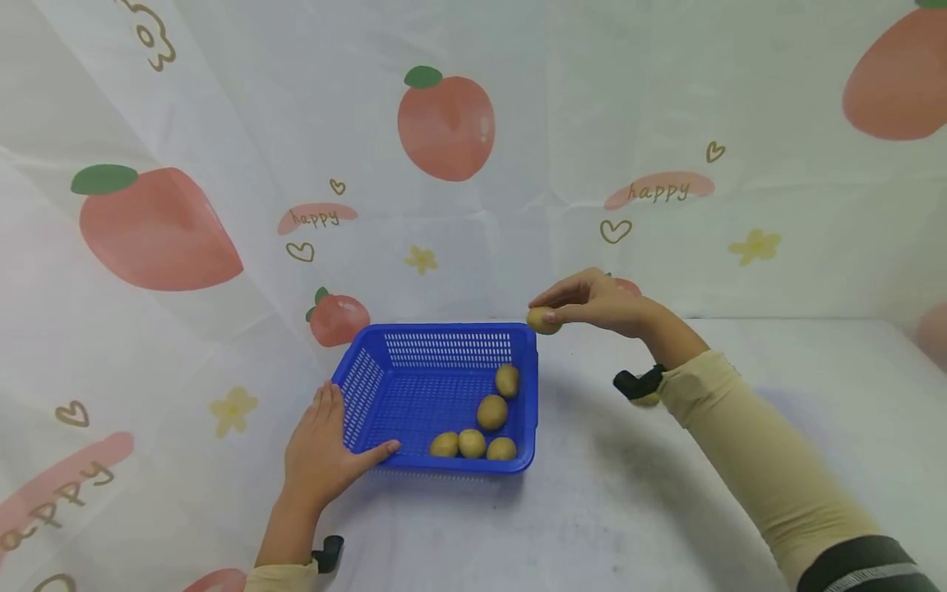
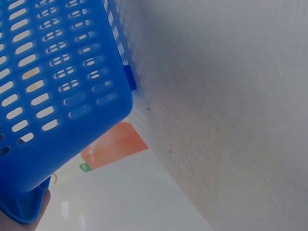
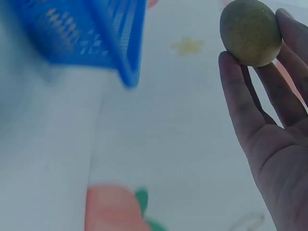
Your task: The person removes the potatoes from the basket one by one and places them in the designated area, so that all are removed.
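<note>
My right hand (image 1: 595, 304) pinches a small yellow-brown potato (image 1: 545, 321) between thumb and fingertips, level with the back right corner of the blue plastic basket (image 1: 448, 327). Seen from the right wrist, the held potato (image 3: 251, 32) is smooth and rounded, with the basket (image 3: 127, 72) off to the left. Several potatoes (image 1: 491, 412) lie inside along the basket's right side and front right corner. At the front left corner my left hand (image 1: 318, 456) rests against the basket, fingers straight along its left side, thumb stretched over the front rim.
Another potato (image 1: 646, 400) lies on the white-covered table (image 1: 592, 526), mostly hidden behind the right wrist's black camera mount (image 1: 638, 383). Behind the basket rises a white cloth backdrop (image 1: 518, 247) printed with peaches and hearts.
</note>
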Demonstrator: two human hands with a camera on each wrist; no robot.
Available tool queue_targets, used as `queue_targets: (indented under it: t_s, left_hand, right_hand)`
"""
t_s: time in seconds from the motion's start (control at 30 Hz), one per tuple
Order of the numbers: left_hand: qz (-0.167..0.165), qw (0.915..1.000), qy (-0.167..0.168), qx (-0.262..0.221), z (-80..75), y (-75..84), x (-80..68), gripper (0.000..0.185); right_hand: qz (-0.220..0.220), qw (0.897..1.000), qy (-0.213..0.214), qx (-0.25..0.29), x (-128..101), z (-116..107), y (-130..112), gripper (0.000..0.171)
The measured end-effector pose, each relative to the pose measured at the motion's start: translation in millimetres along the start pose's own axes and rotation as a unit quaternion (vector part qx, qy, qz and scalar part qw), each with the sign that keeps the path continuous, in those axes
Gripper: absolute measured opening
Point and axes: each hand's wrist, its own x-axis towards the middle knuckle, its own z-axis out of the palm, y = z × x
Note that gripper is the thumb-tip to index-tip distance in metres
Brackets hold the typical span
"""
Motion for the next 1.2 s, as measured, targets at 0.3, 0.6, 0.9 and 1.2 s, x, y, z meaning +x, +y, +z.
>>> queue_targets:
  t_s: [0.3,0.6,0.9,1.2]
  left_hand:
    - [0.003,1.0000,0.005,-0.004,0.6,0.3,0.3,0.143]
    - [0.005,0.9999,0.007,-0.008,2.6,-0.7,-0.9,0.143]
    - [0.005,1.0000,0.003,-0.004,0.3,0.0,-0.6,0.142]
    - [0.004,1.0000,0.005,-0.007,0.5,0.2,-0.6,0.142]
  right_hand:
    - [0.059,0.993,0.093,-0.048,-83.5,-33.8,25.2,0.033]
    - [0.101,0.982,0.146,-0.067,-163.6,-50.5,71.0,0.039]
    - [0.156,0.970,0.166,-0.080,-213.2,-56.5,115.3,0.041]
    - [0.168,0.970,0.157,-0.073,-224.8,-56.1,139.7,0.043]
